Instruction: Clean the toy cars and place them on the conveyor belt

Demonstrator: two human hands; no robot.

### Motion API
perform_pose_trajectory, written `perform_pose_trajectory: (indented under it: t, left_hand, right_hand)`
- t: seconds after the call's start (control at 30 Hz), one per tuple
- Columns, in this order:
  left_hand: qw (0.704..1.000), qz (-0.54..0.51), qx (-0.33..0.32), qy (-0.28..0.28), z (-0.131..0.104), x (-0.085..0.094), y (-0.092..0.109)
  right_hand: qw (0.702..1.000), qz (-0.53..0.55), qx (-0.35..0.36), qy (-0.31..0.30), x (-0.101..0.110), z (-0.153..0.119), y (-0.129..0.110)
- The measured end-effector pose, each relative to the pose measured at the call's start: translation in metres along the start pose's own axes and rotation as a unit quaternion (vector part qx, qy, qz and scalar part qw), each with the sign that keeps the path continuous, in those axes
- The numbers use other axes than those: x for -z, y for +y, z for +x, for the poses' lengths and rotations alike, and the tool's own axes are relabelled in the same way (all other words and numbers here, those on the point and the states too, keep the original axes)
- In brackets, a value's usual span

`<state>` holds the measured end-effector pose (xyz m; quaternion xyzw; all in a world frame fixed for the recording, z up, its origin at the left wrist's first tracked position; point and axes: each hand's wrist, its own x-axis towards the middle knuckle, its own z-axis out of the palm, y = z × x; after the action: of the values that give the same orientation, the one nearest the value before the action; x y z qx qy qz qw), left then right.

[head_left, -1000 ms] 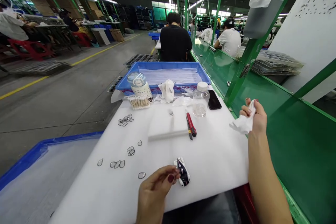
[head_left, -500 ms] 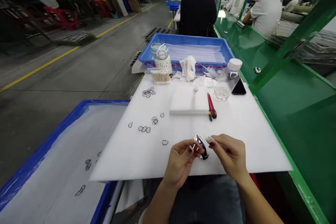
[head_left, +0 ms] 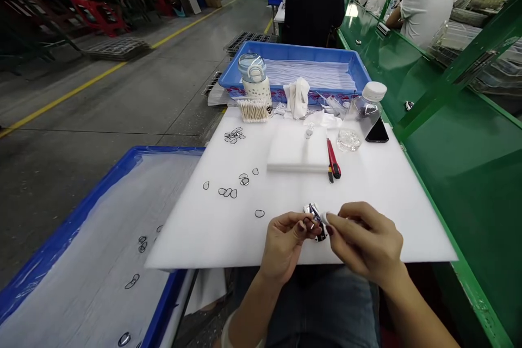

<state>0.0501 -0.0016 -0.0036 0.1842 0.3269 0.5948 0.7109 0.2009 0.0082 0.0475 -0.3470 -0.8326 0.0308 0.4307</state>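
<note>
Near the front edge of the white foam board (head_left: 183, 234), my left hand (head_left: 287, 239) pinches a small dark ring (head_left: 309, 223). My right hand (head_left: 365, 236) is closed on a small white piece (head_left: 325, 218), close to the ring. Behind my fingertips a shiny black and white part (head_left: 316, 212) lies on the board, partly hidden. A single ring (head_left: 260, 213) lies left of my left hand, with more rings (head_left: 227, 192) and a pile of them (head_left: 234, 135) farther off.
A foam block (head_left: 297, 155), a red cutter (head_left: 333, 160), cotton swabs (head_left: 253, 111), a patterned bottle (head_left: 256, 79), a clear bottle (head_left: 362, 109) and a phone (head_left: 377, 131) stand or lie behind. A blue tray (head_left: 293, 48) is beyond; another (head_left: 134, 153) is at left. A person (head_left: 314, 2) sits ahead.
The view has shifted slightly. My right hand has turned and come nearer the ring in my left hand, with the white piece still between its fingers.
</note>
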Motion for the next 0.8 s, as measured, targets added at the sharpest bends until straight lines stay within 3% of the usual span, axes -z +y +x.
perform_pose_trajectory:
  t: [0.07,0.23,0.33,0.43,0.57,0.63,0.7,0.8]
  left_hand:
    - [1.0,-0.001,-0.001,-0.001,0.0,0.0,0.001]
    - [0.999,0.028,-0.018,0.003,-0.002,-0.001,0.001]
    - [0.999,0.035,-0.022,-0.005,-0.002,0.0,-0.001]
    - [0.999,0.039,-0.02,0.004,-0.001,0.001,-0.002]
    - [0.999,0.034,-0.026,0.006,-0.002,-0.001,0.0]
    - [0.999,0.034,-0.031,-0.005,-0.003,-0.001,0.001]
    - [0.997,0.055,-0.045,-0.009,-0.006,0.0,0.003]
    - [0.981,0.167,-0.095,0.012,-0.011,0.007,0.008]
  right_hand:
    - [1.0,0.005,0.002,0.003,-0.003,0.001,-0.002]
    - [0.997,0.004,0.042,-0.065,-0.001,-0.003,-0.005]
    - [0.999,-0.023,0.009,-0.037,0.011,-0.005,-0.001]
    - [1.0,-0.015,-0.023,0.013,0.01,-0.006,-0.001]
    - [0.999,0.025,0.015,-0.027,-0.002,-0.008,-0.007]
    - [0.998,0.034,0.026,-0.047,0.002,-0.009,-0.006]
    - [0.999,0.04,-0.005,-0.032,0.013,-0.011,-0.001]
    - [0.992,0.041,-0.111,0.05,0.027,-0.016,0.012]
